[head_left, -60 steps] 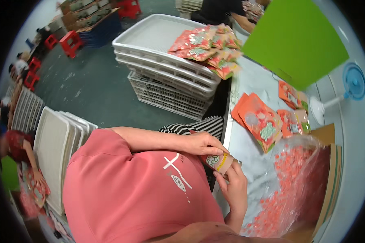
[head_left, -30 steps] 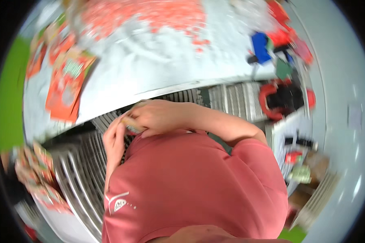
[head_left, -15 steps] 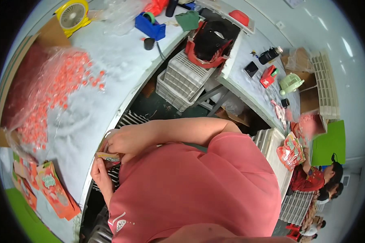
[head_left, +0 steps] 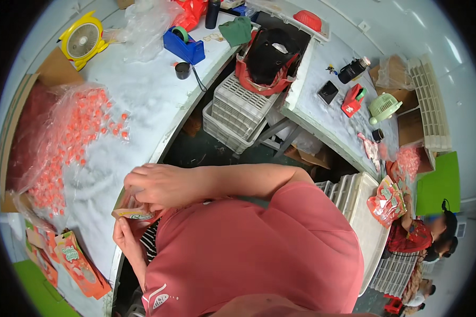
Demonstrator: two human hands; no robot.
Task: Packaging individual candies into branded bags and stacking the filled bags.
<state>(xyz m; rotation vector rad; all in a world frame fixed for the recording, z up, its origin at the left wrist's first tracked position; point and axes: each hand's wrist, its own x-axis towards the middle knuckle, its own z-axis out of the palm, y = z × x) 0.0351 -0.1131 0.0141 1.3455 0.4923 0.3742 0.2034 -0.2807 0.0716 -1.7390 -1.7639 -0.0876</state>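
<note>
Head view, from the left: two flat orange printed pouches (head_left: 74, 264) lie near the lower end of the white cloth-covered worktable (head_left: 143, 100), and above them a clear plastic bag (head_left: 53, 142) spills many small orange-red sweets, too many to count, from a brown cardboard box (head_left: 16, 121). One yellow desk fan (head_left: 83, 41) stands at the far edge, with one blue tape dispenser (head_left: 184, 48) further right; the cloth between the sweets and the table's curved near edge lies bare. Just off that edge, in front of the pink shirt, the left hand (head_left: 126, 240) pinches from below the small orange foil pouch (head_left: 135, 210), its long axis running roughly left to right and its pale top edge facing the camera. The right hand (head_left: 161, 185) curls over it from above, fingers closed on the pouch's upper side. Right of the arm, two white slatted plastic crates (head_left: 237, 113) sit stacked under the gap between tables, and one green fan (head_left: 384, 107) stands on the second table.
</note>
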